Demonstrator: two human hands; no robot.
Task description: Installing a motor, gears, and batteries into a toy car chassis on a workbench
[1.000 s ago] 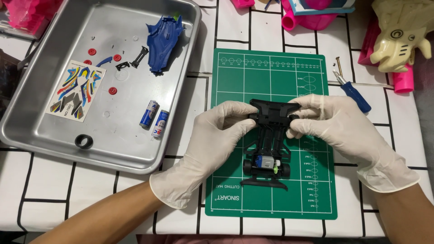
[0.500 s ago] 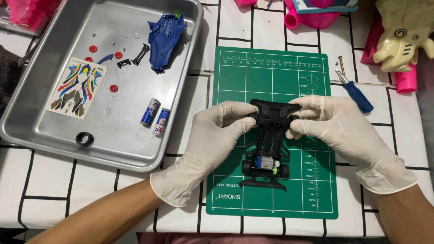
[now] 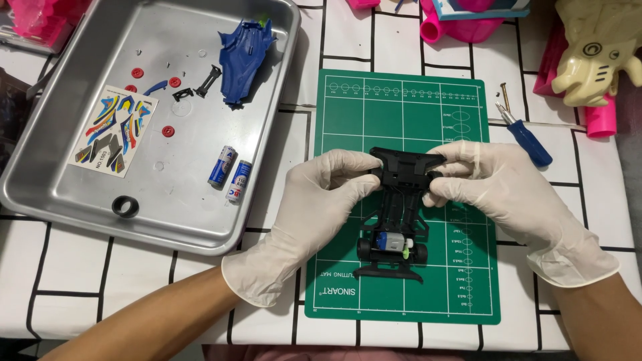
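A home hobby table; green cutting mat [image 3: 401,107] on a grid-patterned tablecloth [image 3: 80,267]; metal parts tray [image 3: 53,194]; plastic toys [image 3: 602,47].

Both gloved hands, left hand [image 3: 321,200] and right hand [image 3: 498,194], grip the black toy-car chassis [image 3: 399,207] over the green cutting mat [image 3: 348,113].

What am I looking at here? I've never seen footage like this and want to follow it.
The picture comes from a camera worn on a person's head, looking down at their own two gloved hands. The left hand and right hand together hold the far end of a black toy car chassis, over a green cutting mat. To the left, a metal tray holds the car's blue body shell, two batteries, a sticker sheet, small red parts and a black ring. A blue-handled screwdriver lies to the right.
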